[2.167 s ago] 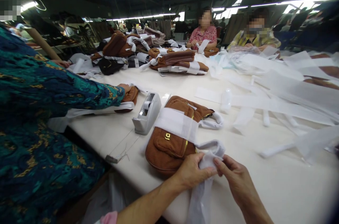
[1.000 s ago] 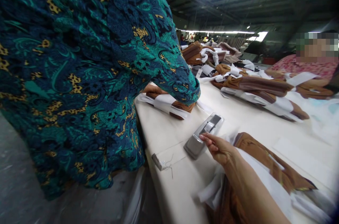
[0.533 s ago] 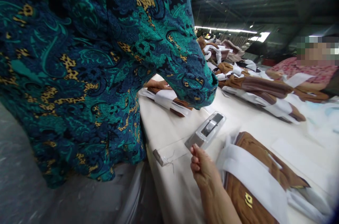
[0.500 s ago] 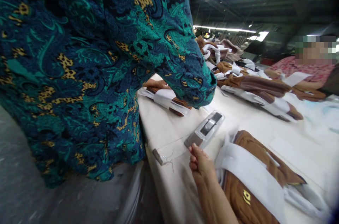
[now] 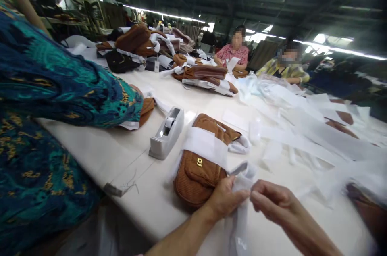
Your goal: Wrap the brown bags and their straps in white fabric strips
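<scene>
A brown corduroy bag (image 5: 193,181) with a yellow metal emblem lies on the table, a white wrapping band (image 5: 205,145) around its middle. Beside its near right corner, my left hand (image 5: 225,197) grips a strap wrapped in white paper (image 5: 240,219), the thumb pressed on it. Close to that thumb, my right hand (image 5: 273,201) is closed in a pinch at the wrapped strap. Whatever lies between its fingertips is too small to make out. A grey tape dispenser (image 5: 166,133) stands left of the bag, apart from both hands.
At left, a co-worker's patterned sleeve (image 5: 99,94) reaches over another brown bag (image 5: 146,111). Wrapped bags (image 5: 208,74) are piled farther back. White paper sheets (image 5: 320,135) spread over the right side. Two people sit across the table. Loose threads (image 5: 130,185) lie by the near left edge.
My left hand has left the tape dispenser and now holds the wrapped strap. My right hand has come into view beside it. The view has swung right, showing more of the table.
</scene>
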`<state>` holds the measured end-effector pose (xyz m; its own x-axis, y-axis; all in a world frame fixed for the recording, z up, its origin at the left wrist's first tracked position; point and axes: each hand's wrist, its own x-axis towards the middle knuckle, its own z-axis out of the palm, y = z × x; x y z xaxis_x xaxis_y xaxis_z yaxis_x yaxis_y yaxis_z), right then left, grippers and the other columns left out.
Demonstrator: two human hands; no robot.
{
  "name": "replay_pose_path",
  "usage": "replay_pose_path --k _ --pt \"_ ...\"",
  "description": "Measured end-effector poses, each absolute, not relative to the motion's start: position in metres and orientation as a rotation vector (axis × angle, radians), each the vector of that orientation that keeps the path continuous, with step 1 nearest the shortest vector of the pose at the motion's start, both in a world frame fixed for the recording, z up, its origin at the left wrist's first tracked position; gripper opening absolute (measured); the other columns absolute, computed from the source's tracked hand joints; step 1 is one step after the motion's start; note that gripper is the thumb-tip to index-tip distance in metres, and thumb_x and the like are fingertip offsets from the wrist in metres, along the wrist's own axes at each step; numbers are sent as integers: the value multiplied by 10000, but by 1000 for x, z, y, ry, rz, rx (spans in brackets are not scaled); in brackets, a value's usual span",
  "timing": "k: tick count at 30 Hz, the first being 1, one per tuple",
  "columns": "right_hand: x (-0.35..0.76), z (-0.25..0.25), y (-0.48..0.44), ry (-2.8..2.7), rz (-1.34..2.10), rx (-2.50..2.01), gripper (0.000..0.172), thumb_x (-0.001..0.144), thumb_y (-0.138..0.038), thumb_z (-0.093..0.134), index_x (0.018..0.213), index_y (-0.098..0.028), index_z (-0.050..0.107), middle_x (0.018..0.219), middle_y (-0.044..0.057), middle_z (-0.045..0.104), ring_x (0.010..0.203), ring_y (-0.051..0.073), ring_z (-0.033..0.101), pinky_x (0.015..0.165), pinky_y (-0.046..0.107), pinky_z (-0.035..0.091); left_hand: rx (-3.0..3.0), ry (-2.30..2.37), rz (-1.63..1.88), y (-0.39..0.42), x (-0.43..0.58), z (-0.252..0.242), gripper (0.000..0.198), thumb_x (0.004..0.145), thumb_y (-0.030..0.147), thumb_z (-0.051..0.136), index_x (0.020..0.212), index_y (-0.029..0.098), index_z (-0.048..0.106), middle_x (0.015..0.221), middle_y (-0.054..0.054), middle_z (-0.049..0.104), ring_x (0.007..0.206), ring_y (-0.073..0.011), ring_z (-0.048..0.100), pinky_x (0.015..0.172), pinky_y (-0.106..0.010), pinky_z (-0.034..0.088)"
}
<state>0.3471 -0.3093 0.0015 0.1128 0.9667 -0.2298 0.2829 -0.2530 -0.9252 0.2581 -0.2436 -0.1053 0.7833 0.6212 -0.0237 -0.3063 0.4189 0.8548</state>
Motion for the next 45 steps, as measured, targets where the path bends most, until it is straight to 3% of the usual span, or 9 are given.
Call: replay_pose_path --k 8,14,28,32,35,40,45 --pt "403 -17 -308 -1566 1288 -1686 368 821 -479 501 638 -161 476 576 -42 323 548 87 270 490 221 230 1149 478 638 -243 261 -102 336 680 362 674 854 96 564 701 2 489 624 -85 391 556 -187 327" --pt "407 -28 -298 -1639 1129 -1810 352 799 -455 503 615 -156 488 557 -37 334 541 93 282 475 225 220 1312 565 650 -246 263 -97 340 744 413 607 867 101 559 715 -5 503 626 -85 405 554 -183 345" --pt "418 -45 -297 -1439 988 -2068 350 713 -449 574 544 -160 470 502 -41 375 496 83 307 458 230 216 1485 596 604 -248 260 -101 249 744 274 572 940 121 562 742 2 519 626 -91 410 554 -199 335" --pt "426 -44 -305 -1438 1101 -1925 181 725 -342 578 772 -171 540 549 -54 416 519 91 357 470 223 247 1421 547 597 -247 260 -103 299 761 313 572 988 120 557 791 -19 542 661 -105 441 585 -205 356" --pt "433 -39 -310 -1443 1192 -1833 214 730 -235 540 936 -189 503 610 -55 468 541 95 388 485 217 283 1351 502 584 -246 261 -104 331 750 333 596 994 112 558 834 -45 560 709 -129 474 617 -214 378" --pt "443 -41 -312 -1438 1132 -1822 156 709 -187 532 850 -189 467 659 -38 517 577 98 431 505 209 318 1174 394 514 -244 260 -100 407 737 347 627 1061 116 541 937 -86 579 799 -166 516 701 -241 409" --pt "434 -50 -310 -1424 984 -1806 97 727 -213 540 751 -194 448 622 -50 489 563 94 421 500 206 319 1093 346 432 -242 258 -94 474 723 387 642 1098 117 539 876 -63 585 715 -133 508 652 -221 400"
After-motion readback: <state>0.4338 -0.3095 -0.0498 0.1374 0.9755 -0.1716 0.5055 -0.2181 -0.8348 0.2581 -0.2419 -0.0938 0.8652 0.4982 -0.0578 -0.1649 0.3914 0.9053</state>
